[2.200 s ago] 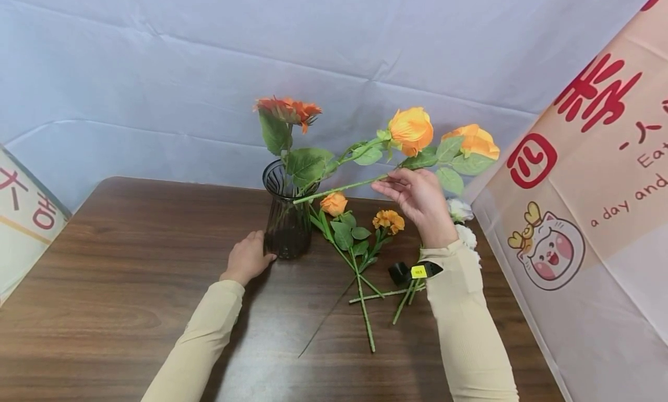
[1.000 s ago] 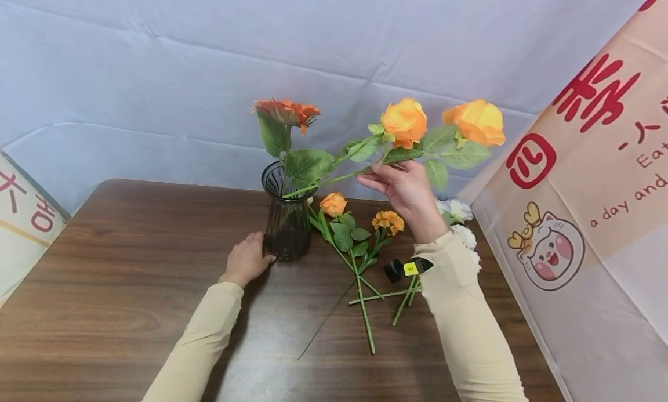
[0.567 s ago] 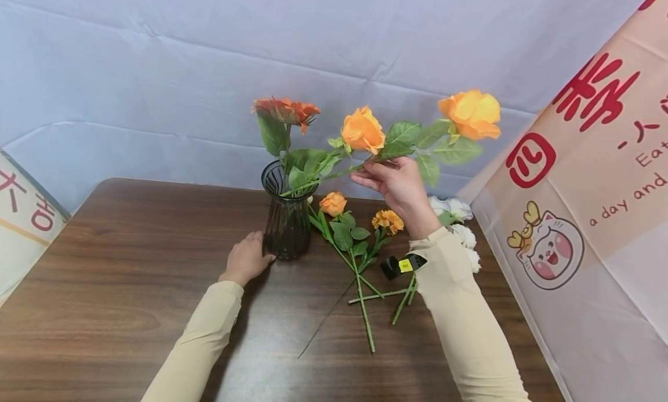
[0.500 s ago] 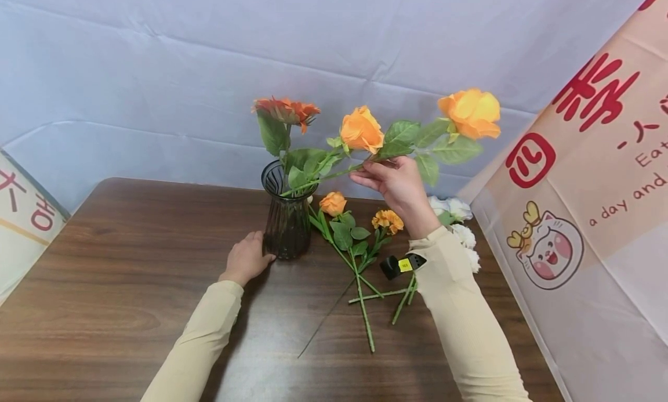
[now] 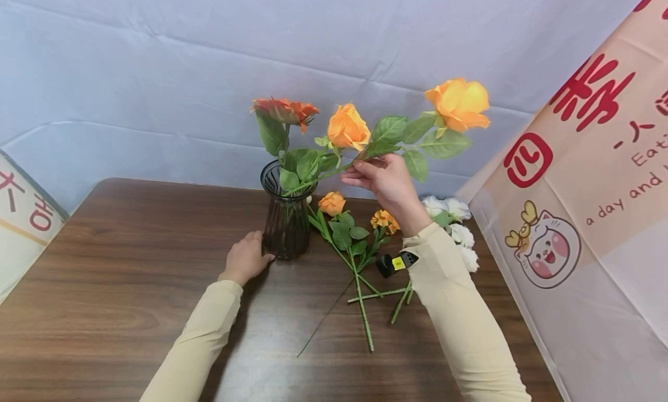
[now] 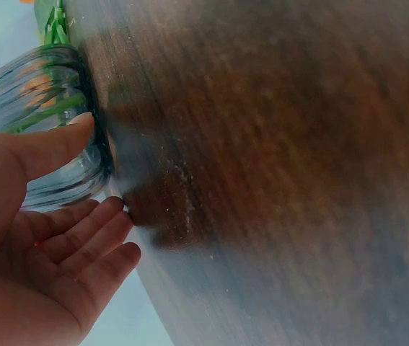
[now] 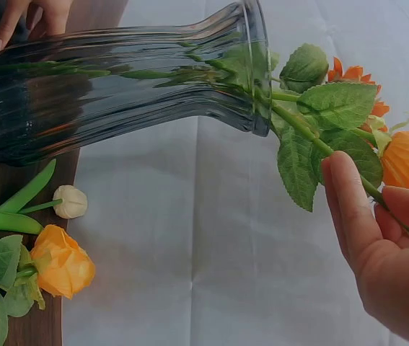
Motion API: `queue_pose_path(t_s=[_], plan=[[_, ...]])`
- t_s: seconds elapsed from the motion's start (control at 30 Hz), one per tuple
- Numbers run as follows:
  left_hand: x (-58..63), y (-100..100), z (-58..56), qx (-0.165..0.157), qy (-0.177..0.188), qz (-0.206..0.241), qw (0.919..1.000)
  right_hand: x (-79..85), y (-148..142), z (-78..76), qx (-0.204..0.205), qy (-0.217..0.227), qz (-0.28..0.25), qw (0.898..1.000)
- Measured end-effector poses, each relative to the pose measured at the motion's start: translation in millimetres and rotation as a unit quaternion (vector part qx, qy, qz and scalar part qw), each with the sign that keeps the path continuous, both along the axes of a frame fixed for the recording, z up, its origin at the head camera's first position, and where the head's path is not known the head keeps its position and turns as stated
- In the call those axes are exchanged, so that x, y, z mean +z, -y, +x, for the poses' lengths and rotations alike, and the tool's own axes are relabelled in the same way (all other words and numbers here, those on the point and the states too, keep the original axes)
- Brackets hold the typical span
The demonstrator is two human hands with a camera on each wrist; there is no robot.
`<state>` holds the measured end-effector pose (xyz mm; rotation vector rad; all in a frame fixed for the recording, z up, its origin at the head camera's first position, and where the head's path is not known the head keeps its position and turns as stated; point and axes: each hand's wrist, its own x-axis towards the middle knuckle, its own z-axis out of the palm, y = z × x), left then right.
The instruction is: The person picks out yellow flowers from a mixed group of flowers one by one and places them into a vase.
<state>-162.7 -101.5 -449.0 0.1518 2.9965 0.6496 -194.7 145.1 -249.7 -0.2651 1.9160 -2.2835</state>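
A ribbed dark glass vase point(image 5: 287, 225) stands upright on the table. Inside it is an orange-red flower point(image 5: 286, 109) with broad leaves. My right hand point(image 5: 388, 181) pinches the green stem point(image 7: 298, 124) of an orange rose between thumb and fingers. That stem slants through the vase mouth; its lower end is hard to make out through the glass. One rose bloom point(image 5: 348, 127) leans near the vase, and another point(image 5: 459, 104) rises past my right hand. Beside the vase base, my left hand point(image 5: 246, 258) rests with relaxed fingers, its thumb point(image 6: 60, 148) touching the glass.
Right of the vase lie a small orange rose point(image 5: 332, 203), an orange marigold-like flower point(image 5: 385, 221) and crossed green stems. White flowers point(image 5: 461, 235) lie behind my right forearm. A white tulip-like bud point(image 7: 70, 202) is near the vase. Pale cloth point(image 5: 156, 89) hangs behind the table point(image 5: 130, 274).
My right hand has moved left and slightly up, carrying the rose stem from beside the rim into the vase mouth. The blooms have swung left. My left hand has stayed at the base.
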Motion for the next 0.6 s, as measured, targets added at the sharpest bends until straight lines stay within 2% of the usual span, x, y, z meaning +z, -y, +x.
queue_pose_path(t_s=[0.2,0.6], plan=[[0.9,-0.6,0.6,0.001,-0.001,0.001,1.0,-0.9,0.5,0.7,0.009,-0.006,-0.001,1.0],[-1.6,-1.0,-0.6,0.003,-0.004,0.001,1.0,-1.8,5.4,-0.3,0.011,0.011,-0.031,0.999]])
